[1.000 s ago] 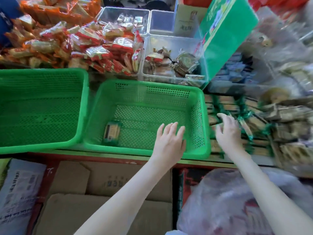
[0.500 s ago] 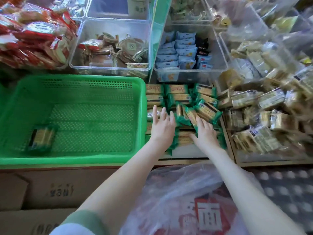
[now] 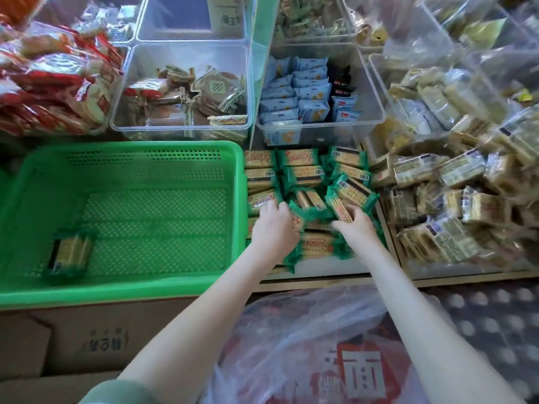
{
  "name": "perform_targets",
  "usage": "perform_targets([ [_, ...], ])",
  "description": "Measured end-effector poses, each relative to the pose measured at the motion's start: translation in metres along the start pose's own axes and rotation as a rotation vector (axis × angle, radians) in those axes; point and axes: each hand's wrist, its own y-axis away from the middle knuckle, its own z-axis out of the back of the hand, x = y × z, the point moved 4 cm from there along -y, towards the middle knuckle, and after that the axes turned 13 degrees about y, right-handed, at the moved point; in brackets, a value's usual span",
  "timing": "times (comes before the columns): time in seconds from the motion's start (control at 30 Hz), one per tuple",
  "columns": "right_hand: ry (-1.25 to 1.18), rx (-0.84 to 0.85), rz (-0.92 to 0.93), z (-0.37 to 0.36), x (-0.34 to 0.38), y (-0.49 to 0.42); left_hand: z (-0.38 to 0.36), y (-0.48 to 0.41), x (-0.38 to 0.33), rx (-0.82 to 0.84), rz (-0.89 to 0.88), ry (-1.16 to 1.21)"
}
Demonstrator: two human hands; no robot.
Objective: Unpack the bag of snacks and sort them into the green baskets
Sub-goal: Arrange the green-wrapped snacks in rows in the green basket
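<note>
The bench (image 3: 455, 277) is a wooden-edged display crowded with see-through plastic tubs. The clear bin (image 3: 371, 91) of blue packets sits mid-bench, with a pale green panel (image 3: 257, 68) standing upright along its left side. Below and left of that bin stand brown cardboard boxes (image 3: 96, 336). Below and right of it the floor (image 3: 493, 325) is grey with pale dots, and soft daylight glares off the plastic to its right.

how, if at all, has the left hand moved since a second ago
Yes. The left hand has moved right: it was over the near right corner of the green basket and now rests past its right wall, on the green cracker packs.
</note>
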Motion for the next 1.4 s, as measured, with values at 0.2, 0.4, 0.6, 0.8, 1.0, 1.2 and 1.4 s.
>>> perform_targets([
  [0.2,-0.567,0.018,-0.009,-0.016,0.037,0.066,0.048,0.049,0.008,-0.098,0.039,0.505],
  [0.4,-0.716,0.332,0.060,-0.078,0.112,0.124,0.095,0.086,0.071,-0.026,0.256,1.181],
  [0.6,-0.701,0.579,0.070,-0.182,0.184,0.151,0.153,0.131,0.176,-0.106,0.287,1.237],
  [0.8,-0.540,0.632,0.034,-0.286,0.261,0.148,0.221,0.160,0.288,-0.323,0.165,0.314],
  [1.0,0.097,0.547,-0.026,-0.359,0.288,0.121,0.237,0.161,0.360,-0.481,-0.152,-0.272],
  [1.2,0.679,0.498,0.200,-0.363,0.303,0.131,0.226,0.144,0.355,-0.366,-0.153,-0.272],
  [1.4,0.507,0.158,0.393,-0.303,0.284,0.139,0.212,0.129,0.321,-0.351,-0.189,-0.192],
])
